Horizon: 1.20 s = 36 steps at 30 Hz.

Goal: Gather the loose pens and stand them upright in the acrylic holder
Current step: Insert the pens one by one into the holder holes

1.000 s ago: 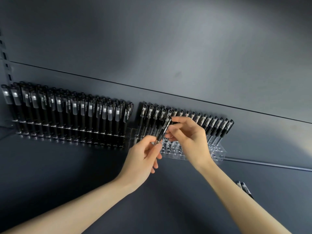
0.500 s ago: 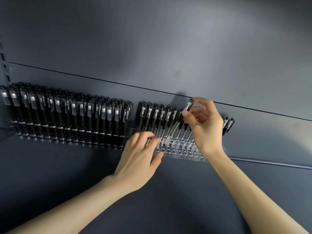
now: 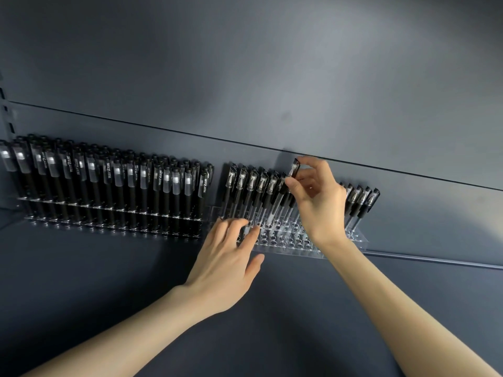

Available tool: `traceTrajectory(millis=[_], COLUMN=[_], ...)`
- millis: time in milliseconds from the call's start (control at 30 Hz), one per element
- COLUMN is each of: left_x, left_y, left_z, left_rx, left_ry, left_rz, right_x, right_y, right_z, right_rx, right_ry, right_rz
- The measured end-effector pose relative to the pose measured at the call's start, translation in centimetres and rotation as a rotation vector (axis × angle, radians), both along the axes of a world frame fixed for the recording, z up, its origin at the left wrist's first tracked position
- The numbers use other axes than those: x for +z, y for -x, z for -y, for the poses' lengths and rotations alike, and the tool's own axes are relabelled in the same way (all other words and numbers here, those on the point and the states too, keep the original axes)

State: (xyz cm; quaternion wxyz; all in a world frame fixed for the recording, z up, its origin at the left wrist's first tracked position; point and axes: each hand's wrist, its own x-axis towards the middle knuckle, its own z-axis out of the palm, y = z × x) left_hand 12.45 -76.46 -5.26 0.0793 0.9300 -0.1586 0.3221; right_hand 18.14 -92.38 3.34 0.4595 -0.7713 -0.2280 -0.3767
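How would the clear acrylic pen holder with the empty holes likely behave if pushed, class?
The clear acrylic pen holder is probably stiff: its tiers run straight under the standing pens. It looks light and may slide on the smooth dark shelf; the left hand lies on its front, perhaps steadying it.

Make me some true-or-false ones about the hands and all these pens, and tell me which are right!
1. The right hand pinches a pen near its cap. True.
2. The left hand holds a pen too. False: its fingers rest on the acrylic holder, holding nothing.
3. The acrylic holder has empty holes in front. True.
4. The rack on the left is empty. False: it is packed with upright pens.
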Motion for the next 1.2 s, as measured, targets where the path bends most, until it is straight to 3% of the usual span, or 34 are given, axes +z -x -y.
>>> traceTrajectory(millis=[433, 800, 967, 1200], left_x=[0.4, 1.8, 3.0, 2.2], left_y=[0.2, 1.4, 3.2, 6.5], left_z=[0.1, 0.9, 4.0, 11.4], left_rx=[0.004, -0.006, -0.11, -0.154], left_ry=[0.006, 0.032, 0.035, 0.055], left_rz=[-0.057, -0.16, -0.217, -0.402], right_x=[-1.1, -0.9, -1.4, -3.9], right_y=[0.3, 1.4, 3.5, 6.3], right_z=[0.1, 0.9, 4.6, 13.9], right_rx=[0.014, -0.037, -0.108, -0.122], right_ry=[0.155, 0.175, 0.227, 0.389], right_rz=[-0.168, -0.15, -0.175, -0.356])
